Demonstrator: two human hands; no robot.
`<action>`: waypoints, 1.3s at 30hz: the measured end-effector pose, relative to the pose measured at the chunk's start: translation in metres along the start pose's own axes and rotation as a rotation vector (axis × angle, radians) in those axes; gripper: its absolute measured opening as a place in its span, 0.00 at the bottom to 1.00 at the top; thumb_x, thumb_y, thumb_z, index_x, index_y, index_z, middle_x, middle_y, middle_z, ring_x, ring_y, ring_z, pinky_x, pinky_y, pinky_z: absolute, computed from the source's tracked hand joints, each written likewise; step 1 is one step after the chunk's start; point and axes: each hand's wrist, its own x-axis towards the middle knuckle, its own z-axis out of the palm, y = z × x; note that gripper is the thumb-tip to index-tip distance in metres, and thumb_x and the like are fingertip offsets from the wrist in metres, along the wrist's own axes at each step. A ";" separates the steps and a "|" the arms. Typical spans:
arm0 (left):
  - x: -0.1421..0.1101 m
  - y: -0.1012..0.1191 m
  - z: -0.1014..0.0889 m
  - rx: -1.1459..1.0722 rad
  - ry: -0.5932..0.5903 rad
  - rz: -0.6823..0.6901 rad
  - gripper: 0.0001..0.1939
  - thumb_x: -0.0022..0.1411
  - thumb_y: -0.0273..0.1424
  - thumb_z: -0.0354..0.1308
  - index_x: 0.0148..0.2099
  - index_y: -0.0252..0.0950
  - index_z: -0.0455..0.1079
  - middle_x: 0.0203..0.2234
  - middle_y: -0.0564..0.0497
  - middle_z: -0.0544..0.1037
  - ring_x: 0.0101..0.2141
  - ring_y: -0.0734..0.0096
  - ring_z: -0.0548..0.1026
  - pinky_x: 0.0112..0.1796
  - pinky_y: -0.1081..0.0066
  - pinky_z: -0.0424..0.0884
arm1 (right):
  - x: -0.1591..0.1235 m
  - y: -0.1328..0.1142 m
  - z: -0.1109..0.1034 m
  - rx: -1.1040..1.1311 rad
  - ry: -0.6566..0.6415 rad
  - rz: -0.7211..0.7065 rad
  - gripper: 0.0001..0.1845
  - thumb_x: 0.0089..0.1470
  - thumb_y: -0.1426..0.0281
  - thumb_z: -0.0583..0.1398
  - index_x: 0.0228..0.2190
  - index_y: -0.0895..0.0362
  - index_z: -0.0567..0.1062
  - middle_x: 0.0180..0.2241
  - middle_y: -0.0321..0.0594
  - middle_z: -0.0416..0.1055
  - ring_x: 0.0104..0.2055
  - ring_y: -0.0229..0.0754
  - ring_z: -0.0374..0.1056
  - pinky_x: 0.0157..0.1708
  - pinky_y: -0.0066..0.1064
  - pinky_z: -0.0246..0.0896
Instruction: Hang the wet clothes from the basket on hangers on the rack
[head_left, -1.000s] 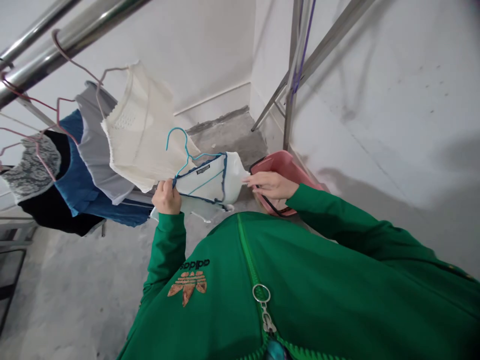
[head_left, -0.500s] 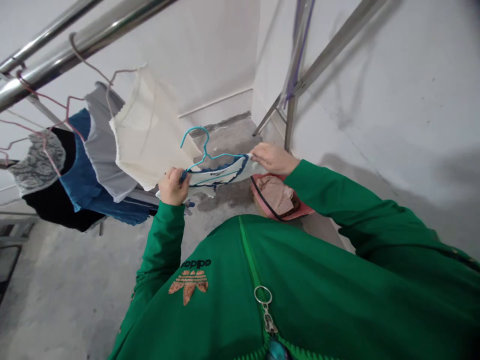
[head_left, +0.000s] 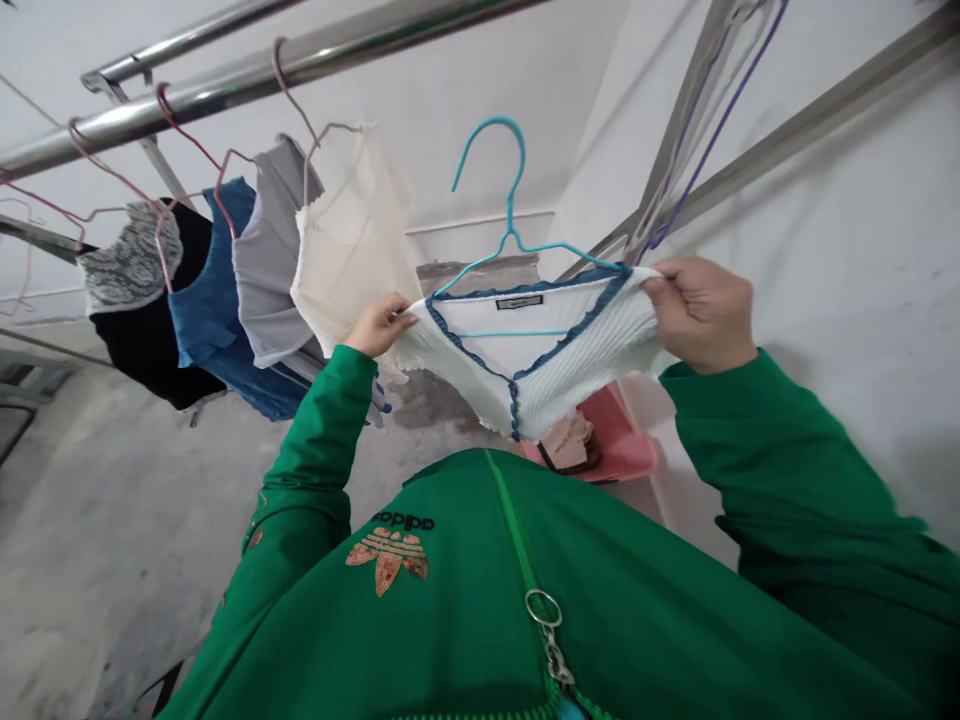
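The right hand point(head_left: 701, 315) was clamped on one shoulder of a white ribbed top point(head_left: 547, 385), gathering the cloth in a closed grip. The left hand point(head_left: 381, 325) met the opposite edge, though from where I stood I could not quite tell whether it pinched the cloth or only pressed against it. The top was spread between them at about chest height, its blue-trimmed neckline around the wire of a teal hanger point(head_left: 510, 190), with the hook standing clear above. Just beyond the left hand hung a cream top point(head_left: 352, 240), a grey top point(head_left: 274, 250), a blue top point(head_left: 214, 300) and a black top with a lace panel point(head_left: 139, 300), on pink wire hangers point(head_left: 289, 90) from a steel rail point(head_left: 337, 60). Below sat a pink basin point(head_left: 619, 445) holding beige cloth point(head_left: 568, 442).
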 end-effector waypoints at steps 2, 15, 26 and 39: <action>0.007 0.003 0.002 -0.032 0.002 0.012 0.23 0.58 0.51 0.56 0.38 0.35 0.71 0.31 0.48 0.74 0.33 0.67 0.71 0.34 0.70 0.68 | -0.001 0.004 -0.006 0.002 0.036 0.027 0.10 0.60 0.67 0.53 0.32 0.56 0.73 0.29 0.45 0.74 0.32 0.43 0.71 0.32 0.32 0.65; 0.063 0.031 0.006 0.118 0.136 0.222 0.34 0.61 0.62 0.35 0.30 0.38 0.65 0.24 0.49 0.68 0.28 0.67 0.68 0.33 0.65 0.68 | 0.011 0.002 -0.004 -0.024 0.064 0.089 0.14 0.61 0.63 0.52 0.30 0.56 0.73 0.27 0.42 0.73 0.30 0.41 0.70 0.31 0.32 0.64; 0.049 0.027 0.008 0.267 0.348 0.210 0.34 0.64 0.59 0.35 0.35 0.36 0.69 0.27 0.48 0.72 0.31 0.68 0.71 0.36 0.66 0.68 | 0.020 0.013 0.002 -0.123 -0.261 0.034 0.22 0.64 0.56 0.47 0.37 0.56 0.75 0.34 0.46 0.75 0.38 0.47 0.70 0.37 0.39 0.62; 0.047 0.022 -0.003 0.383 0.256 0.236 0.23 0.70 0.46 0.39 0.37 0.36 0.68 0.30 0.47 0.74 0.35 0.66 0.73 0.39 0.68 0.68 | 0.018 -0.022 -0.026 0.690 -0.654 0.631 0.25 0.45 0.47 0.62 0.29 0.59 0.75 0.29 0.42 0.72 0.31 0.41 0.66 0.32 0.29 0.60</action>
